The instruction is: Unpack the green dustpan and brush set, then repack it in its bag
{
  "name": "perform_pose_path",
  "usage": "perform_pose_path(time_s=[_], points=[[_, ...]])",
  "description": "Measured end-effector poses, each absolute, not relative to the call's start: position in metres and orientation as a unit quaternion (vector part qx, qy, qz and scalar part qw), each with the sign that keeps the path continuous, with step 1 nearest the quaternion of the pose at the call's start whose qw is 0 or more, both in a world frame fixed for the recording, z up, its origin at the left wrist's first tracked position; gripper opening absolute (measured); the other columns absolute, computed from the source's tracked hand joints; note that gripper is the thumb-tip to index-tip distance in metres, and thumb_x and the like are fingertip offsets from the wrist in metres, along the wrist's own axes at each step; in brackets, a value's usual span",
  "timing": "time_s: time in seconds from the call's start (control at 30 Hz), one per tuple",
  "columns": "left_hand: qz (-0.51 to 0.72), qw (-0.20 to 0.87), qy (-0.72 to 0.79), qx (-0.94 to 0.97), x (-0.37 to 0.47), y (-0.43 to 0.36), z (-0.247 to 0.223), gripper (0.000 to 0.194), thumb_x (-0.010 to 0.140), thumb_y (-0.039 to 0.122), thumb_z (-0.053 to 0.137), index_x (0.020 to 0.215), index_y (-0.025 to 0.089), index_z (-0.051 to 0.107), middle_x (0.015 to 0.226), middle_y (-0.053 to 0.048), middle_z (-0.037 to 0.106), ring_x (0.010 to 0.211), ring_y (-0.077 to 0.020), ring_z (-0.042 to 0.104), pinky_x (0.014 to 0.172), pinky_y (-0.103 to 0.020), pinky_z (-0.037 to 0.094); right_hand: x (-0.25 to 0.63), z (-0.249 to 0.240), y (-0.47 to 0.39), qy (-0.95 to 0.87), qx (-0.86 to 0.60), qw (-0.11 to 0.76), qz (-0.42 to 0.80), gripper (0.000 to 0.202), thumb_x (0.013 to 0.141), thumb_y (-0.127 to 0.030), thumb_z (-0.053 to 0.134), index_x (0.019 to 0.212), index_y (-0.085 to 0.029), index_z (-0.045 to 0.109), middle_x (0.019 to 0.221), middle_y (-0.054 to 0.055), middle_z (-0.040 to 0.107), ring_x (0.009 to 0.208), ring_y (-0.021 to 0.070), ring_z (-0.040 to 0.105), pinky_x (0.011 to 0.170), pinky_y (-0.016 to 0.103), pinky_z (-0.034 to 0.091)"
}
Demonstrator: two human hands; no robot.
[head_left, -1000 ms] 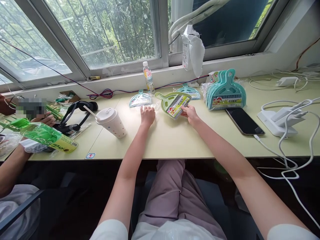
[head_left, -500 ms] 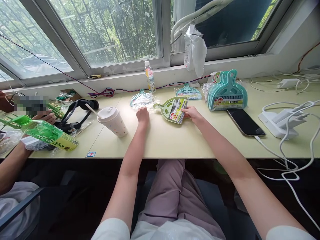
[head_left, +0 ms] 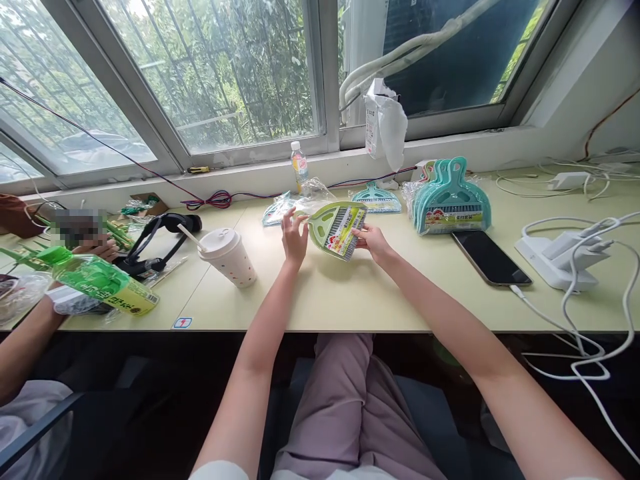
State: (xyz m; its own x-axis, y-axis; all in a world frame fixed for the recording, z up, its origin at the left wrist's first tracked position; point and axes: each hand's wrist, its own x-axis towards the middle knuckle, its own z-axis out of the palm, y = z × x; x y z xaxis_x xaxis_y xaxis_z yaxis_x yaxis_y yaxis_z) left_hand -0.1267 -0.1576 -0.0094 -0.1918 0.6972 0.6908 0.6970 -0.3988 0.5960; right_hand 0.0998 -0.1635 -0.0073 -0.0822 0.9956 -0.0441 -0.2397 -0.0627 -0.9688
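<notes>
Both hands grip one green dustpan (head_left: 336, 229): left hand (head_left: 294, 238) on its left edge, right hand (head_left: 371, 240) on its right. One teal stack (head_left: 451, 200) far right.

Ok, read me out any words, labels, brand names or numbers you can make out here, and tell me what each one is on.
None can be read.
green dustpan held by left hand and right hand: card label print too small.
teal dustpan stack: label blurred.
bottle: label blurred.
green package: yellow label print too small.
table edge sticker: red mark, no legible text.
</notes>
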Motion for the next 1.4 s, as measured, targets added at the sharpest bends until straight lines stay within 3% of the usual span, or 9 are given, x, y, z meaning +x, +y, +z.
perform_pose_path(time_s=[0.17,0.27,0.43,0.57,0.67,0.87,1.07,1.17,1.4], points=[[0.669,0.017,0.508,0.542,-0.125,-0.156,-0.004,0.079,0.076,0.028,0.086,0.144,0.028,0.047,0.168,-0.011,0.017,0.156,-0.0283,0.018,0.126,-0.043,0.024,0.098,-0.012,-0.162,-0.422,-0.421,0.551,0.584,0.008,0.090,-0.014,0.065,0.097,-0.018,0.066,0.088,0.003,0.080,0.067,0.0156,0.075,0.078,0.037,0.067],[0.718,0.219,0.464,0.470,-0.133,-0.151,-0.001,0.094,0.075,0.036,0.087,0.152,0.032,0.034,0.168,-0.011,0.019,0.153,-0.0279,0.029,0.120,-0.039,0.036,0.099,-0.012,-0.160,-0.420,-0.418,0.563,0.577,0.009,0.091,-0.013,0.064,0.096,-0.019,0.067,0.089,0.003,0.080,0.067,0.0153,0.075,0.080,0.038,0.066],[0.650,0.523,0.396,0.385,-0.140,-0.140,-0.003,0.058,0.092,0.057,0.064,0.140,0.026,0.053,0.131,-0.012,0.061,0.116,-0.0237,0.066,0.094,-0.034,0.055,0.099,-0.009,-0.161,-0.439,-0.409,0.557,0.574,0.009,0.087,-0.015,0.070,0.096,-0.018,0.069,0.083,0.002,0.079,0.067,0.0163,0.074,0.081,0.040,0.066],[0.635,0.539,0.434,0.342,-0.134,-0.137,-0.005,0.037,0.094,0.035,0.065,0.127,0.020,0.060,0.101,-0.007,0.068,0.086,-0.0152,0.069,0.082,-0.025,0.055,0.095,-0.009,-0.164,-0.430,-0.404,0.550,0.591,0.009,0.084,-0.013,0.074,0.092,-0.017,0.071,0.079,0.002,0.078,0.063,0.0155,0.072,0.080,0.040,0.066],[0.656,0.548,0.378,0.354,-0.129,-0.141,-0.004,0.052,0.090,0.017,0.065,0.140,0.027,0.052,0.109,-0.004,0.070,0.096,-0.0143,0.069,0.089,-0.025,0.053,0.094,-0.012,-0.164,-0.397,-0.406,0.561,0.603,0.009,0.089,-0.009,0.065,0.092,-0.017,0.070,0.078,0.001,0.078,0.063,0.0146,0.072,0.079,0.037,0.067],[0.577,0.636,0.311,0.407,-0.124,-0.154,-0.001,0.088,0.081,0.006,0.065,0.158,0.032,0.031,0.127,-0.004,0.068,0.115,-0.0173,0.068,0.109,-0.035,0.047,0.101,-0.017,-0.157,-0.347,-0.402,0.589,0.609,0.011,0.094,-0.011,0.057,0.091,-0.019,0.064,0.084,-0.001,0.079,0.065,0.0111,0.073,0.080,0.031,0.066],[0.528,0.657,0.305,0.443,-0.124,-0.154,-0.004,0.048,0.093,0.038,0.064,0.138,0.024,0.059,0.113,-0.007,0.073,0.110,-0.0233,0.068,0.104,-0.041,0.050,0.101,-0.014,-0.156,-0.364,-0.387,0.579,0.618,0.010,0.092,-0.011,0.061,0.095,-0.019,0.066,0.083,0.000,0.079,0.064,0.0138,0.074,0.080,0.034,0.066],[0.544,0.621,0.342,0.448,-0.127,-0.152,-0.004,0.036,0.093,0.041,0.065,0.122,0.020,0.067,0.109,-0.008,0.074,0.108,-0.0235,0.068,0.102,-0.038,0.051,0.097,-0.012,-0.158,-0.394,-0.387,0.563,0.615,0.010,0.091,-0.011,0.062,0.096,-0.019,0.066,0.080,0.001,0.079,0.065,0.0158,0.075,0.079,0.036,0.067],[0.370,0.689,0.335,0.525,-0.118,-0.162,-0.006,0.040,0.087,0.039,0.075,0.118,0.015,0.068,0.110,-0.013,0.074,0.107,-0.0280,0.070,0.106,-0.047,0.049,0.095,-0.015,-0.160,-0.388,-0.368,0.586,0.609,0.010,0.092,-0.013,0.061,0.099,-0.020,0.064,0.089,0.001,0.080,0.073,0.0157,0.077,0.085,0.037,0.067]])
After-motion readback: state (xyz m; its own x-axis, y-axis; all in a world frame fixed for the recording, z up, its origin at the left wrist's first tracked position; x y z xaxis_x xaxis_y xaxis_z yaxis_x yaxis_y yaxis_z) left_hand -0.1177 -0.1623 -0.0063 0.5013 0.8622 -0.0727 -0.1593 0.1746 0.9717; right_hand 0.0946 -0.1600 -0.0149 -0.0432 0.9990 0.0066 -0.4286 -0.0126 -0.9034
